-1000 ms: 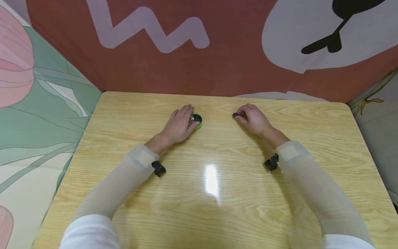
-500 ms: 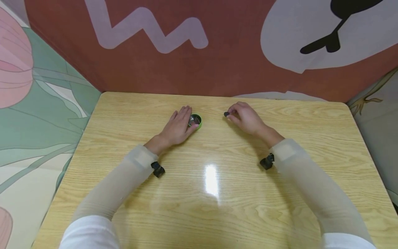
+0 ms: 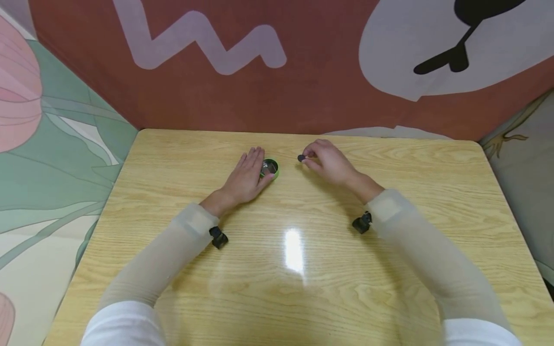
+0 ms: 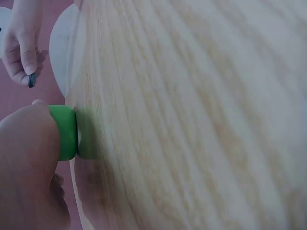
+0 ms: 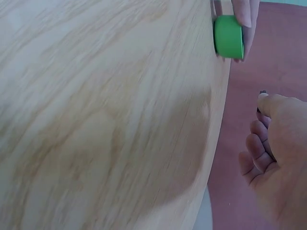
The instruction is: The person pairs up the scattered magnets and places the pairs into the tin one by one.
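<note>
In the head view my left hand [image 3: 244, 179] lies beside a small round green container [image 3: 277, 169]. Its fingers stretch straight along the container's left side, and the thumb reaches the near rim. Inside the container something shiny or a metallic lining shows. The left wrist view has the green wall [image 4: 67, 133] standing on the table, partly covered by the hand. To the right, my right hand [image 3: 331, 163] pinches a small dark disc [image 3: 300, 157] between thumb and fingertips, above the table and apart from the container. In the right wrist view the thumb mostly hides the disc.
The wood-grain table [image 3: 277, 298] meets a reddish-brown wall [image 3: 320, 96] behind the hands. Patterned walls stand at both sides. A small black camera sits on each wrist. A bright light reflection lies on the table's middle.
My right hand has moved left with the dark disc, nearer to the green container. The left hand stays at the container. The whole view has shifted slightly.
</note>
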Available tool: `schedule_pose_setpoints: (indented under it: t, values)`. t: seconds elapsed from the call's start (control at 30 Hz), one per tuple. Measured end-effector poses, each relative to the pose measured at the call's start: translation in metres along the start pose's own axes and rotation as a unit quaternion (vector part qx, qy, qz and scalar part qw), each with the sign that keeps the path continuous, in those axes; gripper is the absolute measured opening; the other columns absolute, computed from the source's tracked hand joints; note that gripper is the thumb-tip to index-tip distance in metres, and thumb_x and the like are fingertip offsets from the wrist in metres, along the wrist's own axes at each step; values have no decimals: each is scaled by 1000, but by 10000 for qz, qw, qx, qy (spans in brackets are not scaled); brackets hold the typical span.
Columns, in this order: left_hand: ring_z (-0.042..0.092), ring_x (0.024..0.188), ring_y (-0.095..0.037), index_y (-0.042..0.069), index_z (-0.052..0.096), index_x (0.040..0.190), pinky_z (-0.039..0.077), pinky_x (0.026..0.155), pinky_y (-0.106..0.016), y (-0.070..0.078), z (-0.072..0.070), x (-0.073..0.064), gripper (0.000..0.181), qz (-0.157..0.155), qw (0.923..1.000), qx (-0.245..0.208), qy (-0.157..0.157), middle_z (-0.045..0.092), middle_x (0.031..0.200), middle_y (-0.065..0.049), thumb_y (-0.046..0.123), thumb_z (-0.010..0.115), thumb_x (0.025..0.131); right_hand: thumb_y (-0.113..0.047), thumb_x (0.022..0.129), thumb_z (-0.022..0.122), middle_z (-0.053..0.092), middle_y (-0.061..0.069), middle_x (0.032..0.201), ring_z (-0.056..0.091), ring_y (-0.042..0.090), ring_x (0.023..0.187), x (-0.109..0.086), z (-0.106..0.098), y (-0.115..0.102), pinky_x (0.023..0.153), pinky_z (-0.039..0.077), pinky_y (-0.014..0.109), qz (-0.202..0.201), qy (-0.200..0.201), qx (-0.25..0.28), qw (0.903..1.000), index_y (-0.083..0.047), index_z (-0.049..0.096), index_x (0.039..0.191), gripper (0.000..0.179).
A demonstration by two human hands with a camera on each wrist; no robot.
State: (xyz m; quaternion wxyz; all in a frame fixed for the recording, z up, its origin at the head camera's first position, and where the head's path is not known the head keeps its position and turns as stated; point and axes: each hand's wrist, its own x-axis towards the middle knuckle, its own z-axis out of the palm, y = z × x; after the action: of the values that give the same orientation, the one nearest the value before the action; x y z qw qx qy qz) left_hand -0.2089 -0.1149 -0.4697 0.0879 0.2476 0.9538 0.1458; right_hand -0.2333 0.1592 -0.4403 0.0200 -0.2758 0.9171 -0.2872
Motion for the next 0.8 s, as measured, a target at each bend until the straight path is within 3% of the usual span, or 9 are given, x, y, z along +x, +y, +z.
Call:
schedule_pose_setpoints:
  t: [0.8]
  values:
    - [5,156,-36,-10,9,159,2,125,-45,-1,4,0,81,-28,9999,-62,130,11,166,-26,49,36,109,-20,101,67,65,12,109,59,26,104,27,19,-36,93,50,39,-440,-174,-188,9987,1,67,114,25]
